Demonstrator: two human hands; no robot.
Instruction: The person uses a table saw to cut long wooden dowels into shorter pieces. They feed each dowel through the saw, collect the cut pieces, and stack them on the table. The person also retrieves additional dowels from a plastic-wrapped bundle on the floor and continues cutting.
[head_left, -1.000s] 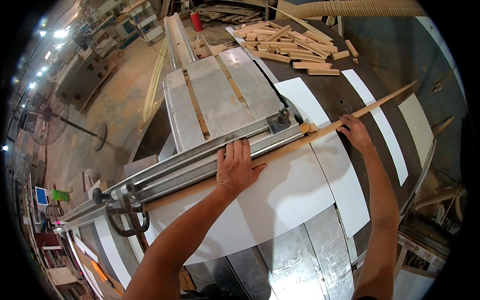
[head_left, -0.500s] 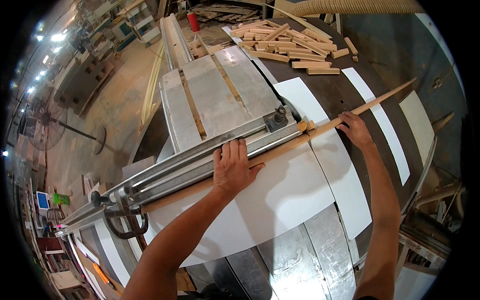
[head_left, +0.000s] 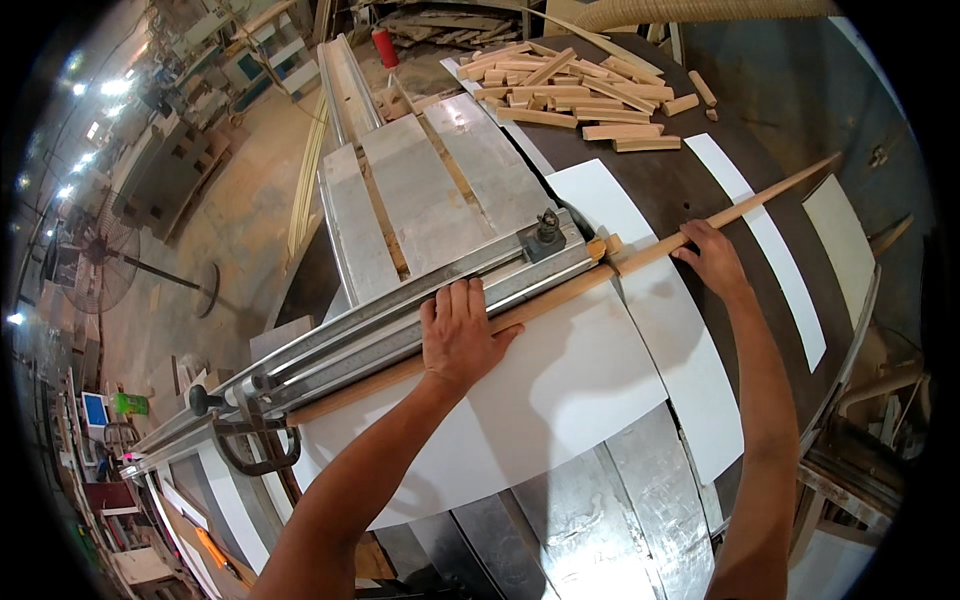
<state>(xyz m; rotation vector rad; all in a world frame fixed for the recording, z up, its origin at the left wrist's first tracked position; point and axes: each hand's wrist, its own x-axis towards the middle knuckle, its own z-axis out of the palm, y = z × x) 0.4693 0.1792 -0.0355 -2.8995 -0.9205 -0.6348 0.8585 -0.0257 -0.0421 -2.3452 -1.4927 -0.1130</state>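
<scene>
A long, thin wooden strip point(head_left: 560, 297) lies along the metal fence point(head_left: 400, 329) of a sliding table saw, on top of white sheets. My left hand point(head_left: 460, 337) is closed over the fence, fingers hooked across the rail and thumb against the strip's near side. Farther right, my right hand point(head_left: 711, 256) grips the strip from above with curled fingers. Between the hands, a narrow dark break crosses the strip beside a small wood block point(head_left: 600, 247) at the fence's end. I cannot make out a saw blade there.
Short cut wood pieces point(head_left: 580, 90) are heaped at the far right of the table. A ribbed metal sliding table point(head_left: 420, 190) lies beyond the fence. A black clamp handle point(head_left: 255, 465) juts out at the fence's left. A standing fan point(head_left: 100, 250) is off to the left.
Both hands keep their grip, and the strip stays along the fence. The whole view has shifted slightly; my left hand appears a touch farther left in it.
</scene>
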